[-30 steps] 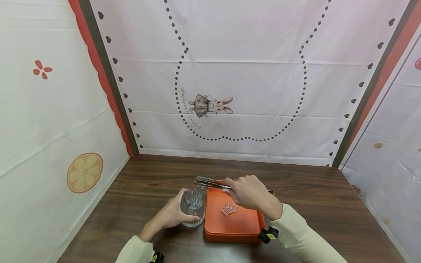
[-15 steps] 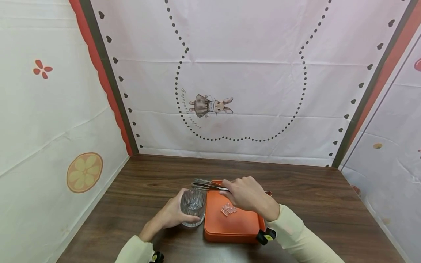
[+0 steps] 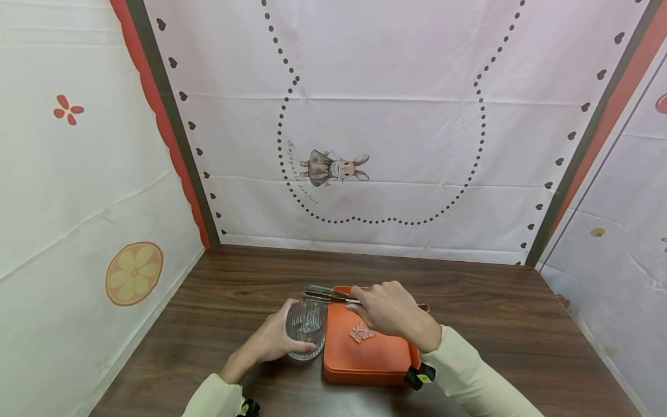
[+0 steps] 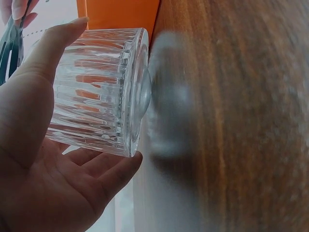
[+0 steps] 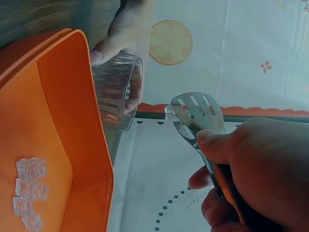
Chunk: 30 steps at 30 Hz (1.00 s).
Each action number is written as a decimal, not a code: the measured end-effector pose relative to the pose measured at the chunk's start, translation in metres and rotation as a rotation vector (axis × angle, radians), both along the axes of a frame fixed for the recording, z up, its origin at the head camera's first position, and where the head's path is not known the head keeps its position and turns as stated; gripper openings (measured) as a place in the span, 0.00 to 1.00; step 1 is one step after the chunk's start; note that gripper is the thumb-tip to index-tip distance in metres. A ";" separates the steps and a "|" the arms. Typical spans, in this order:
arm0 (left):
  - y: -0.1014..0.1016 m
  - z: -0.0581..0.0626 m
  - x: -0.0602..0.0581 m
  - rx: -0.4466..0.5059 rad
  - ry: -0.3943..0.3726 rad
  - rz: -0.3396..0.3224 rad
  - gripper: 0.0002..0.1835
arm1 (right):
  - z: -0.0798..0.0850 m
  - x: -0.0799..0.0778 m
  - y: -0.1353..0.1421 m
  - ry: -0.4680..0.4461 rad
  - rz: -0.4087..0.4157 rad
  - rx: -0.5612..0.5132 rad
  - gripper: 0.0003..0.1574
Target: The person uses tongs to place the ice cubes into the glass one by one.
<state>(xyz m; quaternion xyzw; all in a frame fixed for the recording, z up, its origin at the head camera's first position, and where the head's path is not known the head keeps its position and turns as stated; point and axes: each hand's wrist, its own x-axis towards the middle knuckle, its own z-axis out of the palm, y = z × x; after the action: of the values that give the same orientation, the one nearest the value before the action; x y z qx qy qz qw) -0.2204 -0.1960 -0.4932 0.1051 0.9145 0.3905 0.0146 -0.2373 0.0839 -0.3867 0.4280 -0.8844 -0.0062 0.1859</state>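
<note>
My left hand point(image 3: 271, 337) grips a ribbed clear drinking glass point(image 3: 306, 322), thumb on one side and fingers on the other. In the left wrist view the base of the glass is close over the table. Metal serving tongs point(image 5: 200, 108) with slotted ends are held in my right hand point(image 3: 393, 308), thumb pressed along one arm. Between the tong ends sits one clear ice cube point(image 5: 169, 113), partly hidden by the slotted blade. The tong ends are just above the far rim of the glass in the head view.
An orange tray point(image 3: 377, 362) stands right beside the glass, with several clear cubes point(image 5: 30, 187) on its floor. The dark wood table point(image 3: 219, 313) extends around both, bounded by a printed cloth point(image 3: 396, 150) at the back and sides.
My right hand has brought the tongs slightly left, over the far rim of the glass, and the tong ends have drawn closer together. My left hand and the glass have stayed put.
</note>
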 end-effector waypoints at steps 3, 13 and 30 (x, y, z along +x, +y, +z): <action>0.000 0.000 0.000 -0.002 -0.008 0.001 0.55 | 0.000 0.000 -0.001 -0.001 0.007 -0.002 0.16; 0.000 0.000 0.000 0.004 -0.010 0.005 0.55 | -0.001 0.001 -0.003 0.015 0.027 -0.016 0.16; -0.001 -0.001 -0.001 0.008 -0.008 0.006 0.57 | -0.001 0.001 0.003 -0.061 -0.021 -0.024 0.22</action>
<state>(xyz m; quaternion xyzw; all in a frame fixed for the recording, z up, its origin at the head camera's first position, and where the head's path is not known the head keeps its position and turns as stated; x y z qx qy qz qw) -0.2213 -0.1968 -0.4941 0.1010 0.9131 0.3948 0.0166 -0.2361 0.0871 -0.3877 0.4164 -0.8942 0.0152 0.1639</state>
